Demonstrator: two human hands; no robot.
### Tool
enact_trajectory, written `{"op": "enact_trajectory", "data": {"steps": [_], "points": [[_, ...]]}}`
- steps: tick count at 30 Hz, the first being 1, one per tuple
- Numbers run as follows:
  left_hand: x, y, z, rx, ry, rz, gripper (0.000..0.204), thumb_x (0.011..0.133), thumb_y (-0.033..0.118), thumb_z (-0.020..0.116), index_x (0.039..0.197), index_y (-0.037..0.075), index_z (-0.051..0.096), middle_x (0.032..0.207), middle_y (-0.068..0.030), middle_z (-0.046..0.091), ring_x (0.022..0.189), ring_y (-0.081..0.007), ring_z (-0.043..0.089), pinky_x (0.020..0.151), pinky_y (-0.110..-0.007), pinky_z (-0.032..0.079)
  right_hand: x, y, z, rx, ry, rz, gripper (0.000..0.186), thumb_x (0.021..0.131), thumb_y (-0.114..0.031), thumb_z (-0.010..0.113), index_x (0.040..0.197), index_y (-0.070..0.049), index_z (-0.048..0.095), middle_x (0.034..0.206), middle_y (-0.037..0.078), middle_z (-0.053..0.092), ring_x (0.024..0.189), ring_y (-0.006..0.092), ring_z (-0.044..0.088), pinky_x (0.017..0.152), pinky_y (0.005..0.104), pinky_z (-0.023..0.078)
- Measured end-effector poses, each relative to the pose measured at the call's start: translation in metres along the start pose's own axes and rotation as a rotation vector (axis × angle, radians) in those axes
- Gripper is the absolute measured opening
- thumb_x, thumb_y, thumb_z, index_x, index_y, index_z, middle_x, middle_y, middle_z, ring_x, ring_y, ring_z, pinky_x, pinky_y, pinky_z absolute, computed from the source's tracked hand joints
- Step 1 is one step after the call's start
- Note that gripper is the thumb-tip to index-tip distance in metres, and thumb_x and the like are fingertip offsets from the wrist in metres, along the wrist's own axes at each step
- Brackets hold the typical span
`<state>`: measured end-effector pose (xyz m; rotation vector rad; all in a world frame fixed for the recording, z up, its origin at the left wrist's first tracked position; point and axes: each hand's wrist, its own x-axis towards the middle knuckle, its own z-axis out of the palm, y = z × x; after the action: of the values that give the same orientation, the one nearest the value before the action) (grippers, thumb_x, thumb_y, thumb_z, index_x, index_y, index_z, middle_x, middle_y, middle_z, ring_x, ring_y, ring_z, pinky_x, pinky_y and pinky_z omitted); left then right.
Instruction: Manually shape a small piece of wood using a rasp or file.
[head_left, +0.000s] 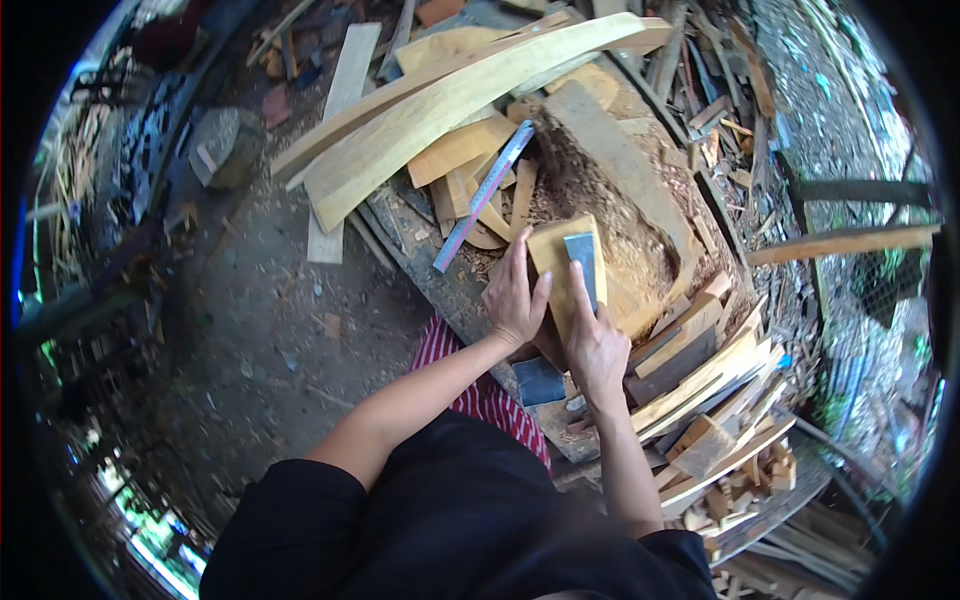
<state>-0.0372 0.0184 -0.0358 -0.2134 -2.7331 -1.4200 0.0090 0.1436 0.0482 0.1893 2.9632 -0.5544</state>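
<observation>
My left hand (515,303) grips the left edge of a pale, flat wooden block (549,252), its fingers along the side and its thumb toward the near face. On the block's upper face lies a blue-grey strip (579,250) that looks like folded sandpaper. My right hand (598,352) holds this strip against the wood, with the index finger stretched along it and the other fingers curled, partly hidden. The block is tilted up from the workbench near my lap. A dark grey square sheet (540,382), also like sandpaper, lies below my hands.
Beyond the block, a hollowed, rough wooden mass (625,170) rests among shavings. A pink-edged ruler (485,195) leans over offcuts to the left. Long curved boards (450,110) span the far side. Stacked wood pieces (715,370) crowd the right. A stone block (225,147) sits far left.
</observation>
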Motion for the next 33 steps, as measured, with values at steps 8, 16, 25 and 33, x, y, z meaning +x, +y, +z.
{"op": "enact_trajectory", "data": {"steps": [8,16,25,33], "points": [[-0.001,-0.006,0.018,0.139,0.073,-0.007,0.063,0.099,0.041,0.040,0.149,0.005,0.026,0.144,-0.0190,0.045,0.126,-0.0379,0.050,0.100,-0.044,0.044,-0.006,0.012,0.005,0.031,0.110,-0.017,0.065,0.091,-0.016,0.052,0.150,-0.034,0.033,0.077,0.020,0.065,0.055,0.0355,0.066,0.049,0.0457,0.054],[-0.003,-0.014,0.012,0.235,0.008,-0.077,0.070,0.101,0.042,0.038,0.155,0.011,0.007,0.154,-0.0205,0.029,0.138,-0.0362,0.034,0.110,-0.052,0.029,-0.010,0.009,0.019,0.020,0.209,-0.127,0.066,0.090,-0.016,0.050,0.151,-0.032,0.031,0.069,0.020,0.064,0.054,0.0353,0.065,0.050,0.0463,0.053],[-0.048,0.045,0.002,0.495,-0.470,-0.191,0.089,0.093,0.024,0.053,0.154,0.007,-0.010,0.160,-0.0251,-0.005,0.149,-0.0350,0.007,0.117,-0.059,0.007,-0.008,0.026,0.036,0.033,0.307,-0.085,0.058,0.095,-0.025,0.048,0.150,-0.035,0.033,0.067,0.019,0.064,0.052,0.0351,0.065,0.047,0.0476,0.053],[-0.058,0.070,-0.007,0.791,-0.466,0.008,0.084,0.084,0.019,0.058,0.152,-0.001,0.012,0.159,-0.0252,0.005,0.149,-0.0342,0.013,0.116,-0.057,0.015,-0.004,0.030,0.029,0.093,0.249,-0.089,0.063,0.093,-0.025,0.051,0.152,-0.032,0.029,0.069,0.019,0.066,0.056,0.0365,0.066,0.052,0.0494,0.053]]}}
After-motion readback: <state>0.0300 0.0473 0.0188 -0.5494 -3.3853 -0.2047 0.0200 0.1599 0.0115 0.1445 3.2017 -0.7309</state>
